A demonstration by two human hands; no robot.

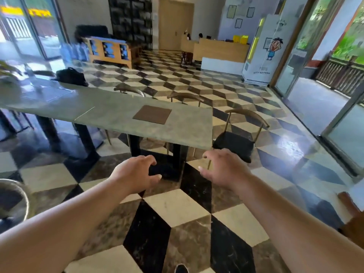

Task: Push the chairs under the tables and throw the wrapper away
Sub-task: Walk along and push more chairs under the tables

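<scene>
A long grey-green table (110, 113) runs from the left to the middle of the view. At its right end stands a chair (239, 134) with a curved wooden back and a black seat, partly clear of the tabletop. Two more chair backs (183, 96) show behind the far edge. My left hand (136, 174) and my right hand (222, 170) reach forward over the floor, fingers spread and curled, holding nothing. My right hand is just in front of the end chair's seat, not touching it. No wrapper is visible.
A brown square mat (152, 114) lies on the table, and a black bag (71, 76) sits at its far edge. A round metal rim (21, 196) is at the lower left. Glass doors (334, 107) line the right side; a wooden counter (220, 49) stands at the back.
</scene>
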